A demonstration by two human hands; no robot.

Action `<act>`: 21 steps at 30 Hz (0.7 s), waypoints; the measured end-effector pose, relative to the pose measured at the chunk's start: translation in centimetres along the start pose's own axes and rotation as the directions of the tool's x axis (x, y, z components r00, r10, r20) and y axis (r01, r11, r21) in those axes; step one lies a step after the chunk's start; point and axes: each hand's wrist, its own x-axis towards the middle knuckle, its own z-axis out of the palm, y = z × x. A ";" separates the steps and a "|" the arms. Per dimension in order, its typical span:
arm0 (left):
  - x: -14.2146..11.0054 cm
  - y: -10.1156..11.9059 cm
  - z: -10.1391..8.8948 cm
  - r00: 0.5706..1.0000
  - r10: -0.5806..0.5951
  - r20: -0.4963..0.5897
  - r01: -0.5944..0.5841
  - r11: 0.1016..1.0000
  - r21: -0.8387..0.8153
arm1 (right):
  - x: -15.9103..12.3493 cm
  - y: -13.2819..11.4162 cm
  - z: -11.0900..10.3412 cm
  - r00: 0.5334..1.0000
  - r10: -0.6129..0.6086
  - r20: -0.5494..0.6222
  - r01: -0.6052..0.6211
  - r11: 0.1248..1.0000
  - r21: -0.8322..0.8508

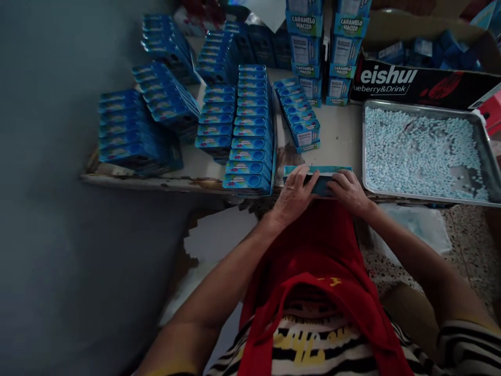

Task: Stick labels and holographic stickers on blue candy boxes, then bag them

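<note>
At the table's front edge, a blue cardboard display box (323, 186) lies between my hands, its long top opening facing up. My left hand (296, 191) grips its left part, the thumb and fingers over the near wall and rim. My right hand (348, 190) closes over its right end. The inside of the box looks dark, and what it contains cannot be made out. Just left of my left hand stands a long row of small blue candy packs (247, 155) in a tray. Beyond my hands sits a shorter slanted row of blue packs (298, 112).
To the right lies a metal tray (366, 156) of small pale-blue candies. Behind it is a black carton (420, 86) with blue packs inside. Two tall stacks of blue display boxes (307, 44) rise at the back. More blue packs (129, 128) fill the table's left side, near a wall.
</note>
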 end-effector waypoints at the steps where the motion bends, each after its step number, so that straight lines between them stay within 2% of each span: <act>1: 0.1 -0.2 -0.2 1.000 0.004 0.017 -0.004 0.999 0.032 | -0.5 -0.2 0.1 1.000 -0.024 -0.011 0.024 0.999 -0.024; 3: 0.1 -0.3 -0.6 0.999 -0.002 0.032 0.000 0.997 0.076 | -1.3 -1.1 0.0 0.999 -0.015 -0.031 0.014 0.999 -0.041; 4: 0.0 -0.2 -0.8 1.000 -0.013 0.022 0.011 0.996 0.087 | -1.5 -1.7 -0.1 0.999 0.030 -0.043 -0.032 0.999 -0.036; 7: 0.1 -0.1 -1.1 0.997 -0.060 -0.044 0.063 0.994 0.084 | -1.2 -3.0 -0.6 0.960 0.265 -0.087 -0.265 0.964 0.004; 9: 0.4 -0.1 -1.1 0.997 -0.054 -0.057 0.058 0.997 0.059 | -0.5 -3.2 -0.8 0.932 0.355 -0.079 -0.352 0.935 0.043; 15: 2.1 0.0 0.2 0.991 -0.054 -0.120 0.055 0.998 0.011 | 0.3 -1.4 -1.1 0.932 0.347 -0.102 -0.346 0.938 0.028; 18: 2.7 0.4 0.5 0.997 -0.073 -0.039 0.072 0.997 -0.013 | 0.2 -1.2 -1.2 0.937 0.349 0.012 -0.350 0.936 0.029; 21: 4.3 0.4 0.1 0.977 -0.173 0.124 0.180 0.982 -0.053 | 1.1 -1.0 -1.0 0.892 0.439 0.109 -0.449 0.890 0.082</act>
